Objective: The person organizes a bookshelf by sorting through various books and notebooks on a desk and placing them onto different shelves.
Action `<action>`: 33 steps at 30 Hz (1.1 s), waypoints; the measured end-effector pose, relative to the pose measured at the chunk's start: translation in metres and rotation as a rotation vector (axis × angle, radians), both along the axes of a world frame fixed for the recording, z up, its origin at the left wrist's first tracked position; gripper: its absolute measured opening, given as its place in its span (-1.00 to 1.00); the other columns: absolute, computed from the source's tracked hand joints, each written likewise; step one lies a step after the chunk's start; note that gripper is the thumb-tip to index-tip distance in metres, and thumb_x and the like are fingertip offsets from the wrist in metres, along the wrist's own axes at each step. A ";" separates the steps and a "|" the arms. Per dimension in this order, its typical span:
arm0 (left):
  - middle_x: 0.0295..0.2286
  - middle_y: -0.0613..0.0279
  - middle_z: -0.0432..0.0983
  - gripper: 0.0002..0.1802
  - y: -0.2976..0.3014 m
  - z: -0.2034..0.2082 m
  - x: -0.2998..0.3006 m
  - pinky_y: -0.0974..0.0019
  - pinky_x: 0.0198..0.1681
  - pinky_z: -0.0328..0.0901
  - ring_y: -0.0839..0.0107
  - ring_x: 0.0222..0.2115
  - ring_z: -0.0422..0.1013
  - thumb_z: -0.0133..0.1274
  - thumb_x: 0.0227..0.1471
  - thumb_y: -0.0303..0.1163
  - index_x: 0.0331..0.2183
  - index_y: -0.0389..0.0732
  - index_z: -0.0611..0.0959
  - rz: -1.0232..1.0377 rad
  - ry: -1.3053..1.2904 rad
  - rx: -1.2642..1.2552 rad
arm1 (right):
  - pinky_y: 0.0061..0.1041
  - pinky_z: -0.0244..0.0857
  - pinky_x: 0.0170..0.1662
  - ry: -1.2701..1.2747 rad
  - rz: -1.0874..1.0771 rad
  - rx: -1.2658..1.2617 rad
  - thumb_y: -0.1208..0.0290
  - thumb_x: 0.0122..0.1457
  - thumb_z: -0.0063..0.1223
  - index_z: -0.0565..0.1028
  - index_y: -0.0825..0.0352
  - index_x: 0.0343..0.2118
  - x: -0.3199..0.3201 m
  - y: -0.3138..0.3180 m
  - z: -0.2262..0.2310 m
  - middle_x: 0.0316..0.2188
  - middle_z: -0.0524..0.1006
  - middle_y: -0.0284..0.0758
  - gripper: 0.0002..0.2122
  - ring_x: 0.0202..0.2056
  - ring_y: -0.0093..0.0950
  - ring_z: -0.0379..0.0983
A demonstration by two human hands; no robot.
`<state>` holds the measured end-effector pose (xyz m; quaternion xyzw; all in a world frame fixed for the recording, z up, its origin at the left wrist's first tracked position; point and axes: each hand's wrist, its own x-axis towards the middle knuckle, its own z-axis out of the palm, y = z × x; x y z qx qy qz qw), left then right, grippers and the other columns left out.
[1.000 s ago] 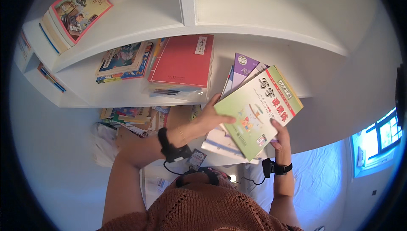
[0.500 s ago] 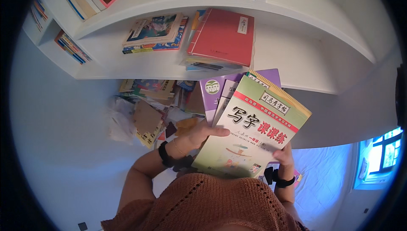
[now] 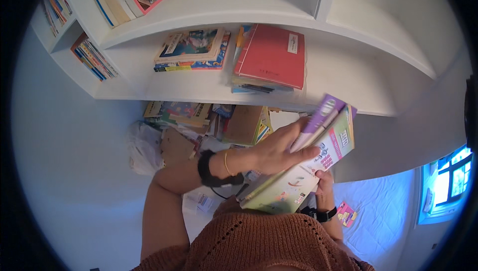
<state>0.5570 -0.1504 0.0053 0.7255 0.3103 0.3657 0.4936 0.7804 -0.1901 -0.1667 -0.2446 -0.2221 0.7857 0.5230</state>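
Both my hands grip a stack of thin books in front of my chest, tilted up to the right. On its near face is a green-and-white copybook [image 3: 286, 191] with a red band; a purple book [image 3: 326, 114] lies at the far side. My left hand [image 3: 279, 146] is closed round the stack's left edge, thumb on the copybook's cover and fingers over the purple book. At the right edge my right hand [image 3: 324, 181] holds on with its thumb in front; most of its fingers are hidden behind the books.
Beyond the stack a white shelf [image 3: 174, 84] bears a red book [image 3: 274, 54] on a pile and another pile of picture books [image 3: 191, 47]. Books and a clear plastic bag [image 3: 144, 146] lie beneath it. A white-covered bed [image 3: 381, 201] and a window [image 3: 453, 181] are at right.
The stack has turned from facing me to a steeper slant, its top now further right. My left hand has slid up and across its left side. The view has shifted slightly.
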 end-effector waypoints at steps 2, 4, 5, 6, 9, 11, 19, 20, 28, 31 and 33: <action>-0.15 -0.12 0.28 -0.10 0.043 0.000 -0.010 0.14 -0.02 0.12 0.07 -0.08 0.21 -0.09 -0.16 0.25 -0.02 -0.34 0.23 0.094 0.153 0.088 | -0.34 0.29 -0.06 0.061 -0.100 0.004 0.51 -0.25 0.22 0.23 0.46 -0.04 0.002 -0.004 -0.019 -0.12 0.38 -0.15 -0.38 -0.14 -0.26 0.37; -0.13 -0.12 0.27 -0.08 0.100 -0.008 -0.042 0.14 -0.03 0.13 0.05 -0.09 0.23 -0.04 -0.21 0.25 -0.02 -0.33 0.26 0.546 0.556 0.312 | -0.31 0.27 -0.04 0.119 -0.260 -0.006 0.54 -0.17 0.15 0.21 0.48 -0.03 0.004 -0.007 -0.012 -0.10 0.36 -0.11 -0.43 -0.11 -0.25 0.35; -0.08 -0.23 0.20 0.01 0.126 -0.007 -0.062 0.14 -0.01 0.12 0.00 -0.07 0.22 -0.01 -0.29 0.31 -0.06 -0.41 0.30 0.767 0.833 0.409 | -0.31 0.27 -0.04 0.132 -0.268 -0.013 0.54 -0.17 0.15 0.21 0.48 -0.03 0.009 -0.003 -0.012 -0.10 0.36 -0.11 -0.43 -0.11 -0.25 0.35; -0.11 -0.21 0.24 0.01 0.142 -0.003 -0.086 0.16 -0.03 0.15 0.03 -0.10 0.26 0.02 -0.32 0.30 -0.05 -0.40 0.30 0.802 0.911 0.411 | -0.31 0.28 -0.04 0.122 -0.271 -0.047 0.55 -0.14 0.11 0.21 0.48 -0.03 0.020 0.005 -0.013 -0.10 0.36 -0.10 -0.46 -0.12 -0.25 0.36; -0.17 -0.17 0.33 0.01 0.160 -0.016 -0.110 0.21 -0.11 0.22 0.10 -0.17 0.33 0.10 -0.40 0.27 -0.07 -0.36 0.34 0.802 0.918 0.368 | -0.34 0.32 -0.09 -0.081 -0.382 -0.052 0.59 -0.07 0.02 0.22 0.49 -0.05 0.040 0.032 0.021 -0.13 0.38 -0.09 -0.54 -0.16 -0.25 0.39; -0.22 -0.15 0.38 -0.01 0.162 -0.014 -0.110 0.24 -0.16 0.25 0.14 -0.20 0.37 0.15 -0.44 0.25 -0.09 -0.34 0.39 0.765 0.863 0.307 | -0.36 0.36 -0.15 -0.333 -0.394 -0.089 0.61 -0.06 -0.01 0.24 0.49 -0.07 0.054 0.050 0.051 -0.17 0.41 -0.09 -0.58 -0.21 -0.26 0.42; -0.35 0.09 0.47 -0.47 0.187 0.030 -0.114 0.41 -0.46 0.34 0.40 -0.39 0.44 0.18 -0.24 -0.06 -0.38 -0.37 0.53 0.570 0.667 -0.300 | -0.33 0.39 -0.19 -0.122 -0.219 -0.074 0.62 0.01 -0.09 0.21 0.52 -0.06 0.090 0.081 0.073 -0.17 0.39 -0.02 -0.62 -0.22 -0.25 0.43; -0.34 0.09 0.46 -0.55 0.185 0.035 -0.107 0.39 -0.41 0.36 0.38 -0.41 0.44 0.12 -0.15 -0.17 -0.34 -0.38 0.51 0.532 0.221 -0.488 | -0.32 0.39 -0.18 -0.078 -0.223 -0.070 0.60 0.03 -0.10 0.20 0.52 -0.05 0.088 0.080 0.074 -0.16 0.37 -0.01 -0.62 -0.21 -0.23 0.42; -0.23 0.10 0.42 -0.71 0.167 0.010 -0.053 0.20 -0.10 0.29 0.26 -0.19 0.36 -0.02 -0.03 -0.38 -0.22 -0.30 0.46 0.309 -0.568 -0.702 | -0.28 0.33 -0.12 0.080 -0.221 -0.052 0.50 0.09 -0.14 0.21 0.50 -0.05 0.080 0.085 0.067 -0.14 0.36 -0.03 -0.65 -0.15 -0.23 0.38; -0.23 0.12 0.42 -0.68 0.127 0.014 0.014 0.23 -0.11 0.28 0.29 -0.21 0.37 0.01 -0.05 -0.35 -0.23 -0.32 0.44 0.063 -0.539 -0.759 | -0.31 0.33 -0.12 0.078 -0.223 -0.048 0.43 0.11 -0.15 0.22 0.44 -0.04 0.089 0.082 0.062 -0.13 0.37 -0.10 -0.65 -0.16 -0.27 0.38; -0.28 0.10 0.43 -0.67 0.113 0.000 0.045 0.29 -0.19 0.30 0.35 -0.27 0.38 0.02 -0.05 -0.34 -0.25 -0.35 0.44 0.053 -0.314 -0.656 | -0.38 0.33 -0.14 -0.027 -0.377 -0.031 0.30 0.14 -0.17 0.23 0.40 -0.03 0.097 0.082 0.057 -0.14 0.39 -0.17 -0.62 -0.18 -0.32 0.38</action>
